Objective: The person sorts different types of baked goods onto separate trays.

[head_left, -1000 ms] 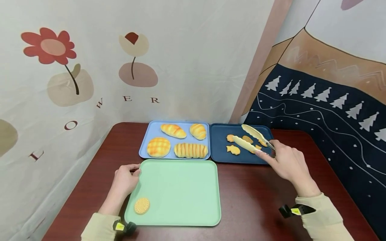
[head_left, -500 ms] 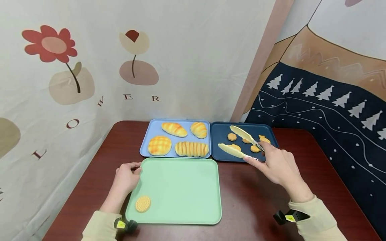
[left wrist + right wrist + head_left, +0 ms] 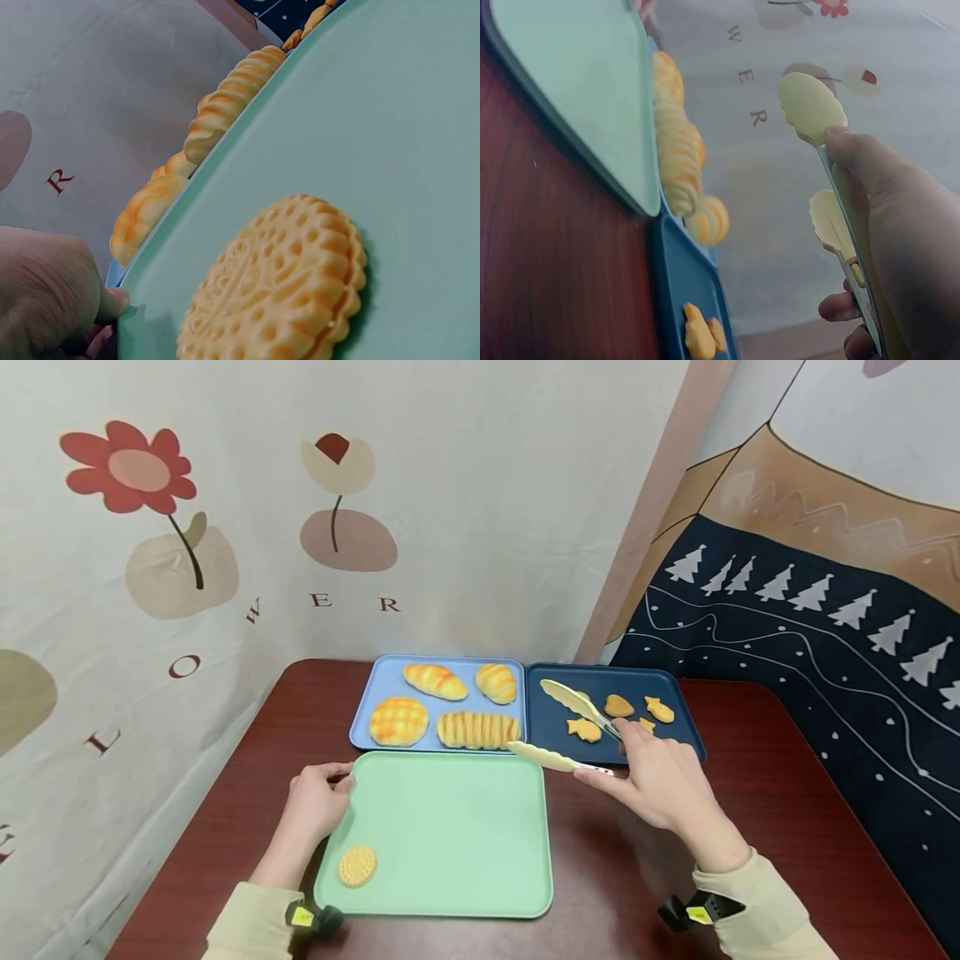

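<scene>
My right hand grips serving tongs with pale scalloped heads. The heads are spread apart with nothing between them, one over the navy tray, the other over the green tray's far right corner. In the right wrist view, thumb and fingers wrap the tongs' metal arms. My left hand pinches the left rim of the green tray, thumb on top. A round, bumpy-edged biscuit lies on this tray near its front left corner. Fish-shaped biscuits and a heart-shaped biscuit lie on the navy tray, partly behind the tongs and hand.
Behind the green tray stands a light blue tray holding a plaid-topped round bun, a ridged loaf and two rolls. The navy tray adjoins it on the right. Printed cloth hangs behind the dark red table.
My right hand has carried the tongs leftward and nearer, from over the biscuits toward the green tray's corner, their heads spreading wider. My left hand has stayed on the rim.
</scene>
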